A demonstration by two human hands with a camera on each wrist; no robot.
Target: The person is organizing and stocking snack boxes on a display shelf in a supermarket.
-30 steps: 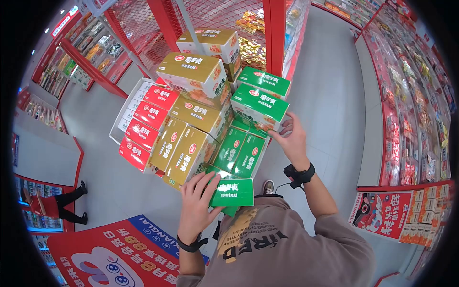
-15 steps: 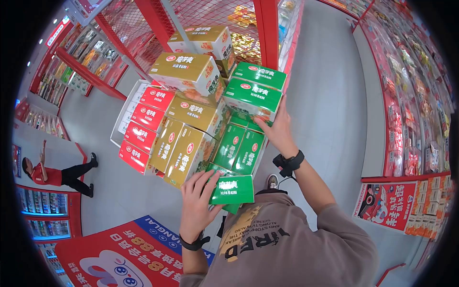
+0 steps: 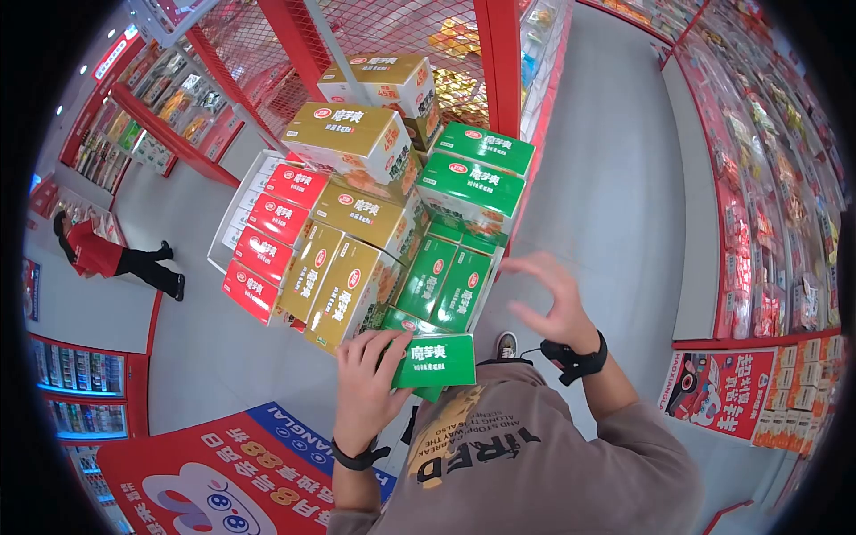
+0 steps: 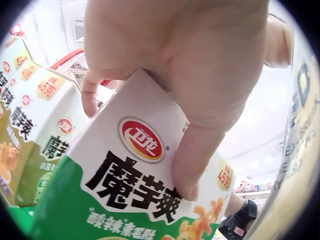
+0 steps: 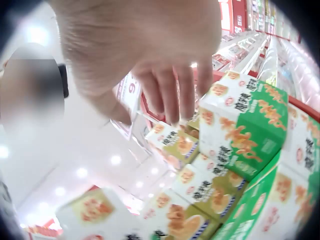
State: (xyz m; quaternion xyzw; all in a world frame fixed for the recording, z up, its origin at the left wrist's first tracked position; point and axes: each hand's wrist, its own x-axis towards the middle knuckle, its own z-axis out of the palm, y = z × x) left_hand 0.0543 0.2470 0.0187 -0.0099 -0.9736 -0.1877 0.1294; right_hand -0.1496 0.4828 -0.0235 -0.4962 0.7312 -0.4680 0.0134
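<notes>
A green carton [image 3: 433,359], glossy rectangular cardboard printed with a red oval logo and bold black characters, sits at lower centre of the frame, its near edge hidden by the left hand [image 3: 368,390] gripping it. The right hand [image 3: 555,303] hovers empty, fingers spread, right of the stacked display [image 3: 357,234] of red, gold and green cartons.
</notes>
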